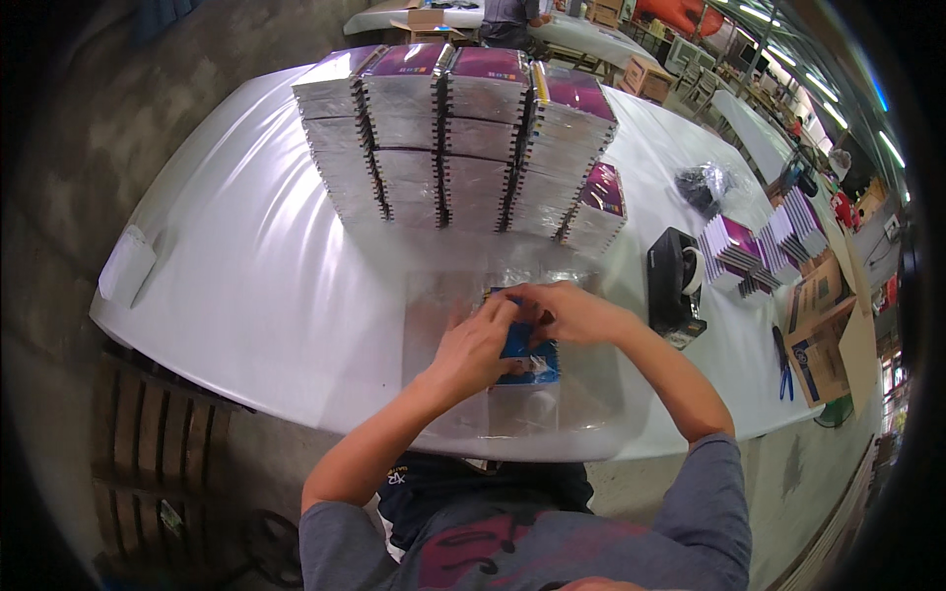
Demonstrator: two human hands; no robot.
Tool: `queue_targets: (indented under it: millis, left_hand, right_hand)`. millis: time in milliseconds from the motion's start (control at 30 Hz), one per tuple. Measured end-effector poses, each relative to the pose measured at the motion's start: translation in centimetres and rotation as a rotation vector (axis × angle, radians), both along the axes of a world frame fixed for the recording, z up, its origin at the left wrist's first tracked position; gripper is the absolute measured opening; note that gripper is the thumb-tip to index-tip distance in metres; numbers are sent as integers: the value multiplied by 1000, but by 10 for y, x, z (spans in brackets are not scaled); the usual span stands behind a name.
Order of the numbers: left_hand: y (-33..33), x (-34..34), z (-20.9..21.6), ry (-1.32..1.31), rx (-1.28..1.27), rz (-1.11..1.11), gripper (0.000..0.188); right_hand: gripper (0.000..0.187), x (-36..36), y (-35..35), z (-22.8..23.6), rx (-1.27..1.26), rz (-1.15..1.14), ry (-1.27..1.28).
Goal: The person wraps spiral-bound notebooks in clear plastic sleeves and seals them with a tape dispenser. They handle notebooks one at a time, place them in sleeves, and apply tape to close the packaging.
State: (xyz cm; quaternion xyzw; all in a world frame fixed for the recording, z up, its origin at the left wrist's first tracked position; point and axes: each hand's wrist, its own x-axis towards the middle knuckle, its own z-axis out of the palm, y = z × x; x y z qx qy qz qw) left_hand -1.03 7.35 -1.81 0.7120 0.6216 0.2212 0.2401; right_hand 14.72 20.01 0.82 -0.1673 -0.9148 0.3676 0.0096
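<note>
A small blue-covered booklet (540, 374) lies in front of me on clear plastic sheets or bags (591, 399). My left hand (473, 350) is over its left side, fingers closed along the edge. At its far edge, my right hand (570, 309) has its fingers curled and pinched close to the left fingertips. What the right fingers grip is too small to make out. Beyond my hands stand tall stacks of spiral-bound notebooks (478, 182) with purple covers, wrapped in clear plastic.
Right of my hands stands a black tape dispenser (670, 286). Farther right are smaller notebook stacks (731, 248), a crumpled plastic bag (702, 187), blue-handled pliers or cutters (784, 379) and an open cardboard box (823, 330). White paper (128, 266) lies far left. Another person (508, 22) is behind.
</note>
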Motion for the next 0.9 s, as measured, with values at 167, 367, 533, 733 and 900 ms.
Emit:
queue_targets:
  millis: [167,367,533,733,900]
  left_hand:
    - [-11,-10,-30,37,4,138,87]
    - [0,-14,-39,-16,-118,46,95]
    - [8,-5,-36,-20,-174,15,91]
    - [12,7,-34,32,-224,16,87]
    - [11,7,-46,-86,-150,33,90]
  right_hand:
    - [20,7,15,-13,-23,120,150]
    - [14,9,14,-21,-167,14,291]
    - [14,9,11,-27,-216,-46,324]
    - [15,4,5,-27,-90,18,264]
    - [31,-1,-1,-21,87,75,125]
